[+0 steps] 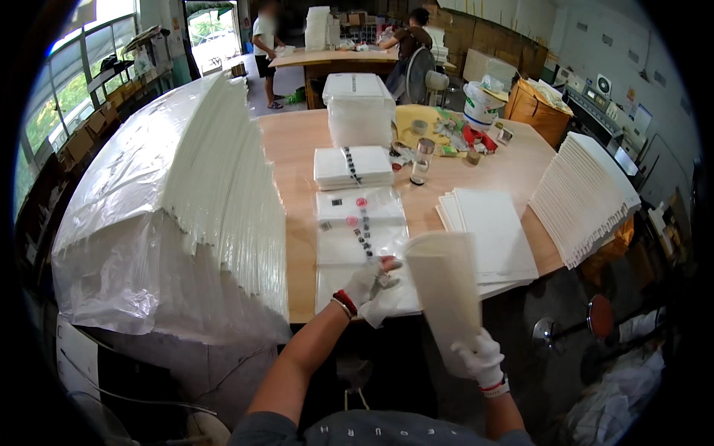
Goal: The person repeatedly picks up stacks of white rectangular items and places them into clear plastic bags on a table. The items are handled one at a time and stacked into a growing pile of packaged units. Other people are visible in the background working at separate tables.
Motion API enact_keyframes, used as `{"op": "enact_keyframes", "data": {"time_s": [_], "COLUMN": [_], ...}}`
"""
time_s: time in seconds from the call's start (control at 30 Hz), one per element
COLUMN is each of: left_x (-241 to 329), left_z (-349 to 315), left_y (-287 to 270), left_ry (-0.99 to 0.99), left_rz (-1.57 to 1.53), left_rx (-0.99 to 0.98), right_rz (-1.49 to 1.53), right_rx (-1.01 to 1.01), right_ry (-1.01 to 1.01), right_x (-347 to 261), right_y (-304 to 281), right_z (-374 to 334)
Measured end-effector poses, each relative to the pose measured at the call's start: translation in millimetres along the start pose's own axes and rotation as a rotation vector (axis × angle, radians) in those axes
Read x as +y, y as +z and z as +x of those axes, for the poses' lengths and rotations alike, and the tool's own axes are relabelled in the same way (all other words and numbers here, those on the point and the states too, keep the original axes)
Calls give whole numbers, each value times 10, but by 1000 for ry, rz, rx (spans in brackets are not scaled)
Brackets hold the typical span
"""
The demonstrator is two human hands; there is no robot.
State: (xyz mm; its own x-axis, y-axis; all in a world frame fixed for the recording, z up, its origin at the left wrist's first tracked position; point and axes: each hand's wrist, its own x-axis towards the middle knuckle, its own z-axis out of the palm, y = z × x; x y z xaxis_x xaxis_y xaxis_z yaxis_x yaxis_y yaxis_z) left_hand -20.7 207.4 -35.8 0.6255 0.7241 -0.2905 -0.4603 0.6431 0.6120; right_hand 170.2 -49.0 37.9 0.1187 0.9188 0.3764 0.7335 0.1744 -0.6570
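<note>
At 5 o'clock the right hand grips 1 white panel, tilted at 4 o'clock. Near 6 o'clock the left hand is over plastic bags; blurred, its hold cannot be told. White boards lie at 3 o'clock.

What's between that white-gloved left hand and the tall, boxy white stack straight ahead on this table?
Head view: flat, printed, clear plastic bags, then a low, white rectangular pile.

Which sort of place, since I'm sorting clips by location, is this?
Probably a small packing workshop: there's a tall plastic-covered stack of white sheets, printed plastic bags lying on a big wood-toned worktable, and a second worktable behind it.
</note>
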Motion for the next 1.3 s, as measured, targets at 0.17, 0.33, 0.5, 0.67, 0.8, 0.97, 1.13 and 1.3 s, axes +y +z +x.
{"op": "enact_keyframes", "data": {"time_s": [0.17, 0.33, 0.5, 0.67, 0.8, 0.97, 1.13, 1.3], "left_x": [561, 736, 432, 487, -22, -206, -373, -146], "left_z": [105, -89, 78, 261, -23, -300, -268, -320], "left_y": [-244, 53, -368, -417, 74, 687, -165, -1090], "left_ry": [138, 207, 30, 241, 814, 505, 476, 1091], "left_rz": [185, 721, 368, 622, 1405, 1545, 2049, 1905], "left_rx": [-28, 16, -95, -97, -323, -163, -55, 574], "right_rz": [-355, -616, -349, -359, -583, -418, -450, -436], "right_rx": [-405, -738, -314, -233, -627, -588, 140, -292], "right_ry": [10, 68, -24, -114, 54, 259, 333, 508], "right_x": [204, 172, -213, -140, 169, 848, 802, 976], "right_y": [252, -158, -389, 188, 684, 1276, 1739, 1636], "right_z": [165, -16, -14, 309, 686, 1086, 1406, 1613]}}
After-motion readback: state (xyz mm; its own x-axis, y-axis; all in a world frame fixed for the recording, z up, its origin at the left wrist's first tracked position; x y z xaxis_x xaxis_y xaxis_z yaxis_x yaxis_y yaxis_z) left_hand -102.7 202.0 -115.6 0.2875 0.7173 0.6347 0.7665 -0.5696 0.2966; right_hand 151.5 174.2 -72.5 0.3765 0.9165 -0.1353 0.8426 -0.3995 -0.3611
